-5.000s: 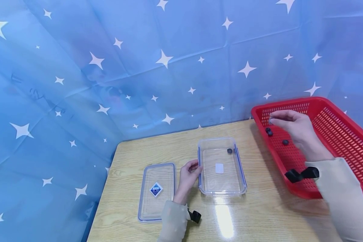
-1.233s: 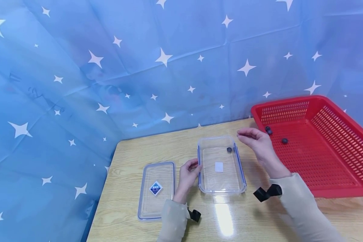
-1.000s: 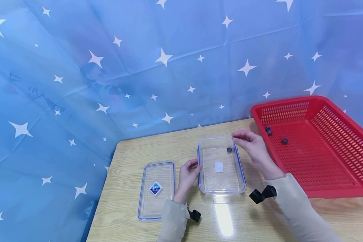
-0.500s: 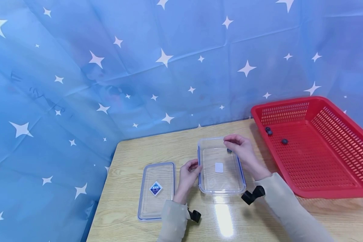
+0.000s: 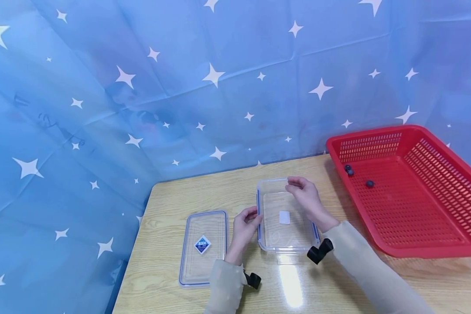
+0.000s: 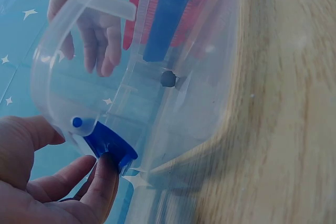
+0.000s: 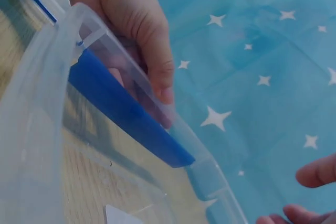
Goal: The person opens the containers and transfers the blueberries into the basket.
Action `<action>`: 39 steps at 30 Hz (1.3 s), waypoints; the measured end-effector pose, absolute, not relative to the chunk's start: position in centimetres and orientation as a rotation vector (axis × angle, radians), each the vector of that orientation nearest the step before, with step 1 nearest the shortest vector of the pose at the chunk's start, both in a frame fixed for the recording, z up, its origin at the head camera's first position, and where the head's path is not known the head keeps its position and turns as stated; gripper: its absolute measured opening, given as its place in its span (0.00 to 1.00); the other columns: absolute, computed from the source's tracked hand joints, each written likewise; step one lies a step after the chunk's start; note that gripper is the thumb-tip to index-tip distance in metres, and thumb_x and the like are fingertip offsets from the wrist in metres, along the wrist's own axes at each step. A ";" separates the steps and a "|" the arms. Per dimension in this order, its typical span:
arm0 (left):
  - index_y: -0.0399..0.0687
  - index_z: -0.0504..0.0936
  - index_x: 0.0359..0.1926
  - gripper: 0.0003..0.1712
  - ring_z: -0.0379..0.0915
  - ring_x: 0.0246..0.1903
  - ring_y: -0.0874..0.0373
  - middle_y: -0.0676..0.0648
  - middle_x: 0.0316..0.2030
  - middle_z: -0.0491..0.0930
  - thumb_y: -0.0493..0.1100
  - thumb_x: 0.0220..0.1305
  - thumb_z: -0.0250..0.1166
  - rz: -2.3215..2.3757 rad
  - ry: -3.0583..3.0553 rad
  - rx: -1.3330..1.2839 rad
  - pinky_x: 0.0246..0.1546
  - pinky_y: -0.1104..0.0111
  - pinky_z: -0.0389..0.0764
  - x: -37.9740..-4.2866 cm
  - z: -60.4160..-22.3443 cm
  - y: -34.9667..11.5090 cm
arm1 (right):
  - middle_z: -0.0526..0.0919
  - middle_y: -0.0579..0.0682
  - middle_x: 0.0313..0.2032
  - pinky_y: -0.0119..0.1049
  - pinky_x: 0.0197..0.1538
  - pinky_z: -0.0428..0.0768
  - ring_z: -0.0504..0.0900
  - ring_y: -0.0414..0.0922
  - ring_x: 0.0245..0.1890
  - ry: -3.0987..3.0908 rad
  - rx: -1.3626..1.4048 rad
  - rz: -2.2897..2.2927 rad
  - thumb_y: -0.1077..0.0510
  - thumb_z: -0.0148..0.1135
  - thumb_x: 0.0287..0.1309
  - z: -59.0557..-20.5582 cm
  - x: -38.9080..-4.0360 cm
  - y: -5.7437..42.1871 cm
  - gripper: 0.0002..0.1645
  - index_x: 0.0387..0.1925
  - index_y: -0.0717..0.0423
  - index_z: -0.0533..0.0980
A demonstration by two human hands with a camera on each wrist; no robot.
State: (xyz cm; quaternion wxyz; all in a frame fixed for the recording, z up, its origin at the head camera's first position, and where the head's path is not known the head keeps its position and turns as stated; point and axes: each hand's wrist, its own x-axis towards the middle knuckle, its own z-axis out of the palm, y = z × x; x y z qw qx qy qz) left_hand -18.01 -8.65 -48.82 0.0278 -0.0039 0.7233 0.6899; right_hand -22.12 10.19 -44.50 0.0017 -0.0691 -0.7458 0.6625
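A clear plastic food container (image 5: 284,237) with blue side latches stands on the table. My left hand (image 5: 245,226) holds its left side, thumb at the rim and fingertips on a blue latch (image 6: 111,144). My right hand (image 5: 307,198) hangs over the container's far right part; in the right wrist view its thumb and fingers are apart, with nothing seen between them. One blueberry (image 6: 168,78) lies inside the container in the left wrist view; in the head view the right hand hides it. Several blueberries (image 5: 370,184) lie in the red basket (image 5: 420,250).
The container's clear lid (image 5: 203,274), with a blue diamond label, lies flat to the left. The high-walled red basket stands to the right. Behind the wooden table (image 5: 157,244) hangs a blue cloth (image 5: 227,122) with white stars.
My right hand has come from the red basket leftward over the container, its thumb and fingers now apart. The left hand has stayed at the container's left side.
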 end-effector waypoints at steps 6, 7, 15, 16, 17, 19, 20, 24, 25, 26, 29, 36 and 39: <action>0.26 0.75 0.49 0.18 0.74 0.42 0.52 0.32 0.44 0.77 0.30 0.57 0.63 2.123 2.267 -0.015 0.40 0.75 0.78 -18.6 -50.6 -8.8 | 0.62 0.68 0.63 0.45 0.64 0.63 0.62 0.58 0.63 -2.409 -0.257 2.115 0.63 0.53 0.61 -44.7 -22.4 10.2 0.33 0.64 0.74 0.57; 0.26 0.75 0.48 0.17 0.74 0.42 0.52 0.32 0.43 0.77 0.31 0.58 0.63 2.125 2.284 0.010 0.41 0.74 0.78 -18.6 -50.7 -8.8 | 0.60 0.68 0.65 0.46 0.66 0.61 0.59 0.59 0.64 -2.429 -0.261 2.114 0.63 0.52 0.61 -44.7 -22.4 10.2 0.34 0.65 0.74 0.56; 0.30 0.77 0.47 0.17 0.75 0.40 0.55 0.40 0.40 0.79 0.35 0.57 0.65 2.154 2.321 0.105 0.41 0.72 0.79 -18.5 -50.8 -9.0 | 0.46 0.66 0.70 0.47 0.70 0.50 0.45 0.59 0.70 -2.557 -0.280 2.081 0.59 0.52 0.62 -45.0 -22.8 10.1 0.41 0.68 0.73 0.46; 0.29 0.77 0.47 0.17 0.75 0.40 0.54 0.39 0.41 0.79 0.34 0.57 0.65 2.147 2.320 0.084 0.41 0.72 0.79 -18.5 -50.8 -8.9 | 0.45 0.66 0.70 0.47 0.70 0.49 0.44 0.59 0.70 -2.565 -0.281 2.075 0.59 0.52 0.62 -45.0 -22.9 10.1 0.42 0.68 0.73 0.45; 0.28 0.77 0.47 0.17 0.74 0.41 0.53 0.37 0.42 0.78 0.33 0.57 0.64 2.135 2.306 0.036 0.42 0.72 0.79 -18.6 -50.8 -8.9 | 0.45 0.66 0.70 0.48 0.70 0.48 0.43 0.59 0.70 -2.571 -0.284 2.069 0.59 0.52 0.62 -45.0 -22.9 10.0 0.42 0.68 0.73 0.44; 0.27 0.76 0.48 0.18 0.74 0.42 0.51 0.35 0.43 0.78 0.31 0.57 0.64 2.121 2.301 -0.005 0.42 0.73 0.78 -18.7 -50.7 -8.8 | 0.44 0.66 0.70 0.48 0.70 0.47 0.43 0.59 0.70 -2.586 -0.299 2.061 0.58 0.52 0.62 -45.0 -23.0 9.9 0.42 0.68 0.74 0.44; 0.27 0.76 0.48 0.18 0.74 0.42 0.51 0.34 0.43 0.77 0.30 0.56 0.63 2.117 2.295 -0.024 0.41 0.74 0.78 -18.8 -50.7 -8.8 | 0.44 0.66 0.70 0.48 0.70 0.47 0.43 0.59 0.70 -2.587 -0.310 2.062 0.58 0.52 0.62 -45.0 -23.0 9.9 0.42 0.68 0.74 0.44; 0.24 0.75 0.48 0.18 0.74 0.43 0.49 0.31 0.44 0.76 0.29 0.57 0.62 2.130 2.262 -0.034 0.39 0.78 0.77 -18.6 -50.1 -8.7 | 0.43 0.66 0.70 0.49 0.70 0.47 0.42 0.59 0.70 -2.594 -0.360 2.081 0.58 0.52 0.62 -45.2 -23.0 9.7 0.44 0.68 0.73 0.42; 0.23 0.74 0.48 0.17 0.74 0.43 0.48 0.30 0.44 0.76 0.28 0.57 0.62 2.134 2.261 -0.027 0.39 0.78 0.77 -18.5 -49.8 -8.6 | 0.42 0.65 0.71 0.50 0.70 0.46 0.41 0.59 0.70 -2.603 -0.366 2.083 0.57 0.51 0.62 -45.2 -23.0 9.7 0.44 0.68 0.73 0.41; 0.23 0.74 0.48 0.17 0.73 0.43 0.47 0.29 0.44 0.76 0.28 0.57 0.62 2.136 2.255 -0.028 0.39 0.78 0.76 -18.3 -49.4 -8.6 | 0.42 0.65 0.71 0.50 0.70 0.46 0.41 0.59 0.70 -2.609 -0.375 2.089 0.57 0.51 0.62 -45.3 -23.0 9.7 0.45 0.69 0.72 0.40; 0.21 0.73 0.48 0.17 0.73 0.43 0.45 0.27 0.44 0.75 0.27 0.57 0.61 2.134 2.261 -0.016 0.39 0.78 0.76 -17.8 -48.2 -8.5 | 0.39 0.65 0.71 0.51 0.70 0.44 0.39 0.60 0.70 -2.633 -0.406 2.104 0.56 0.51 0.62 -45.4 -23.0 9.6 0.46 0.69 0.71 0.38; 0.20 0.73 0.49 0.18 0.73 0.43 0.44 0.26 0.45 0.74 0.28 0.58 0.61 2.132 2.253 -0.011 0.39 0.79 0.76 -17.3 -47.2 -8.4 | 0.37 0.66 0.71 0.50 0.70 0.42 0.37 0.60 0.70 -2.640 -0.439 2.123 0.55 0.51 0.61 -45.6 -23.0 9.5 0.46 0.69 0.73 0.38; 0.20 0.73 0.48 0.18 0.73 0.43 0.44 0.26 0.45 0.74 0.28 0.58 0.61 2.140 2.245 -0.005 0.38 0.79 0.76 -17.3 -47.3 -8.4 | 0.39 0.66 0.70 0.50 0.70 0.43 0.39 0.60 0.70 -2.629 -0.423 2.129 0.56 0.51 0.62 -45.7 -22.9 9.6 0.45 0.68 0.73 0.39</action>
